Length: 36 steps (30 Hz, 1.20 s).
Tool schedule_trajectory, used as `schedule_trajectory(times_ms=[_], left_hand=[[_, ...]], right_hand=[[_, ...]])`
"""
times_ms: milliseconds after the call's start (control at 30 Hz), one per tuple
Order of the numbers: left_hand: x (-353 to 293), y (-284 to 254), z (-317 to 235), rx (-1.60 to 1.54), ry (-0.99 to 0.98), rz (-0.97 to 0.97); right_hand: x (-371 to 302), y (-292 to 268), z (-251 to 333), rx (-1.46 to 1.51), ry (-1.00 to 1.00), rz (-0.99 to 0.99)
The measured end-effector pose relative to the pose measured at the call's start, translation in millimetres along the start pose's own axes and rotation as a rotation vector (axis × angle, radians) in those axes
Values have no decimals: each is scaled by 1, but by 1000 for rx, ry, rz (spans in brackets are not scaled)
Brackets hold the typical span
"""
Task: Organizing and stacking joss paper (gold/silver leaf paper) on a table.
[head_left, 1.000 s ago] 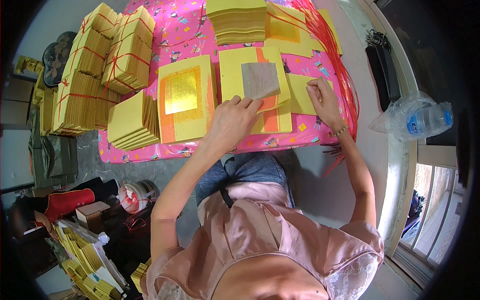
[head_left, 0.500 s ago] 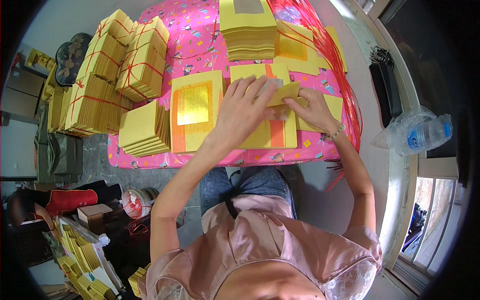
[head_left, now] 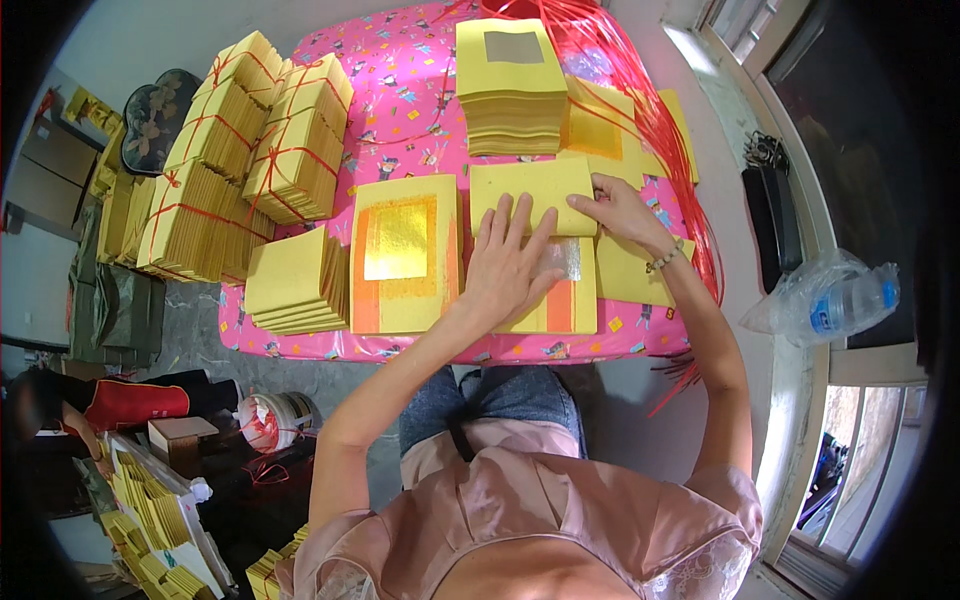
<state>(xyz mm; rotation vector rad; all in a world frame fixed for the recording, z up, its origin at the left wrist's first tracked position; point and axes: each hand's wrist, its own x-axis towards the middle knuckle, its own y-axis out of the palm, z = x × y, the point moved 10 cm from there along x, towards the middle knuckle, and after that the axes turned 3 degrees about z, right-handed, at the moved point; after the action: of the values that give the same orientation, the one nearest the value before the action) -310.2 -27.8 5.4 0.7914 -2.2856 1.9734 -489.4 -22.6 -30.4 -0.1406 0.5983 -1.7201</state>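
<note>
In front of me lies a stack of yellow joss paper sheets (head_left: 575,300) with orange bands and a silver patch. On its far half rests a folded yellow sheet (head_left: 535,180). My left hand (head_left: 508,262) presses flat on that folded sheet's near part, fingers spread. At the sheet's right edge, my right hand (head_left: 628,214) pinches it between thumb and fingers. Left of this stack sits another yellow stack (head_left: 445,250), its top sheet showing a gold square (head_left: 395,240) with an orange border. A pile of folded sheets (head_left: 285,275) stands farther left.
Bundles tied with red string (head_left: 215,150) stand at the table's left. A tall paper stack (head_left: 512,115) is at the back. Red strands (head_left: 690,220) hang along the right edge. A wrapped bottle (head_left: 835,305) is at the far right; a person in red and black (head_left: 140,410) is lower left.
The raised yellow flap now lies down flat as a folded sheet. My left hand has flattened over it with fingers spread; my right hand still pinches its right edge. The view has shifted slightly.
</note>
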Motion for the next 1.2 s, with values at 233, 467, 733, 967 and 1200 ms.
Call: schedule_trajectory(times_ms=[233,467,733,967,1200], left_hand=[[6,13,10,-89,-6,32],[5,14,12,-102,-8,22],[5,17,12,-98,-24,20],[4,19,13,-102,-42,23],[3,20,12,-96,-44,25]], right_hand=[[10,-25,58,-614,-498,-484],[73,18,53,-454,-394,-75],[78,31,44,-451,-364,25],[75,31,52,-474,-407,17],[75,35,46,-471,-423,9]])
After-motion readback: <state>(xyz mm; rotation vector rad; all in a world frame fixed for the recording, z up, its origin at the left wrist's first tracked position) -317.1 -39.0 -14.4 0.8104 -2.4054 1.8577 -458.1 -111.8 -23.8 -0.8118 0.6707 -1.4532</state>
